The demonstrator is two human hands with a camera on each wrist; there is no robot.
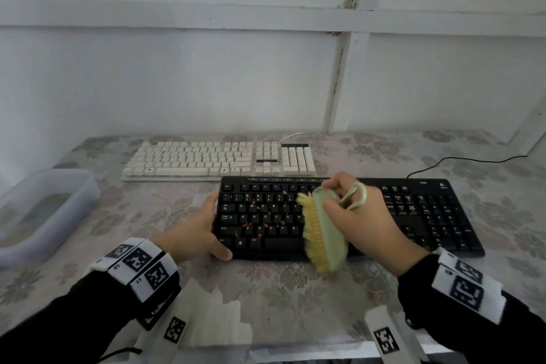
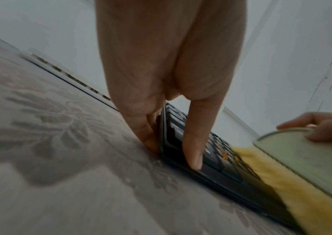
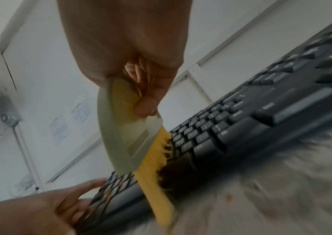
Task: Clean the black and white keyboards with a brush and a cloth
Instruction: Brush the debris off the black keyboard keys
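Black keyboard (image 1: 348, 217): lies flat on the bench (image 1: 266, 289), near centre, running left to right; its cable leads off to the far right.
Debris: small orange crumbs (image 1: 260, 221) are scattered over the keys at the left of the black keyboard.
White keyboard (image 1: 218, 159): lies just beyond the black keyboard, offset to the left, with its near edge close beside the black keyboard's far edge.
Brush (image 1: 323, 230): pale green back with a loop handle and yellow bristles; tilted on edge, bristles facing left and meeting the middle keys of the black keyboard, its near end overhanging the keyboard's near edge.
Right hand (image 1: 363, 216): fingers (image 1: 334, 186) are curled round the brush body, holding it.
Left hand (image 1: 195, 230): braces the left end of the black keyboard; thumb lies along the near left corner, fingers (image 2: 149, 136) extended against the left side edge and touching the bench.
Plastic tub (image 1: 44, 210): translucent, stands at the left of the bench, well apart from both keyboards; contents cannot be made out.
Cloth: cannot be identified with certainty.
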